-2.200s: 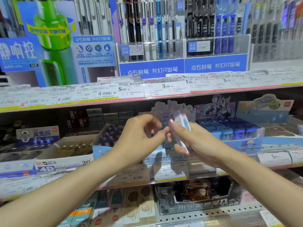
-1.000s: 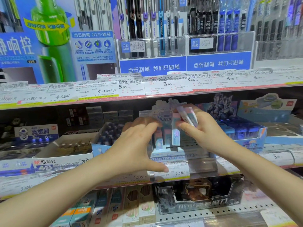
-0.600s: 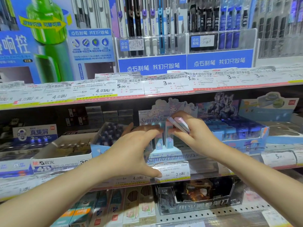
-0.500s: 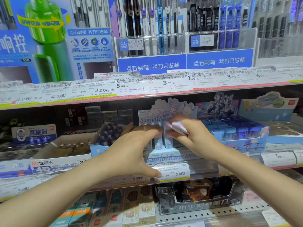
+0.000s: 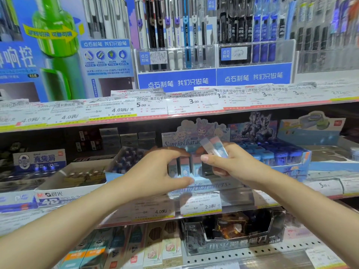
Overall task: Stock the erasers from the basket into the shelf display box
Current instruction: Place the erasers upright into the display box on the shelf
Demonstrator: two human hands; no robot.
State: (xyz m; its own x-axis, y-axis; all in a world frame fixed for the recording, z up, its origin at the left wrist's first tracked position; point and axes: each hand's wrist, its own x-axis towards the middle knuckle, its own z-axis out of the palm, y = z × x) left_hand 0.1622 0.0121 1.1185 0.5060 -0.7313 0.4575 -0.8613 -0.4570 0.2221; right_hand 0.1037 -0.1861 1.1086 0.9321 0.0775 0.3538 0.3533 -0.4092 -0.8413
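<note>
The right hand (image 5: 229, 164) has lifted a little since half a second ago: the two wrapped erasers (image 5: 214, 147) it pinches between thumb and fingers now stick up clear above its knuckles, tilted to the upper left, where before they lay low and nearly flat against the fingers. The left hand (image 5: 161, 169) has stayed put, its fingers curved over the tops of the standing erasers (image 5: 187, 166) and its thumb pressed on the front lip of the display box (image 5: 196, 186) (a pastel box with cartoon characters on its back card). The held pair sits just above and to the right of that upright row, near it but apart. The box stands on the middle shelf (image 5: 291, 200), between a white eraser box (image 5: 64, 183) on the left and a blue box (image 5: 281, 158) on the right, with a price tag (image 5: 200, 204) below its front.
</note>
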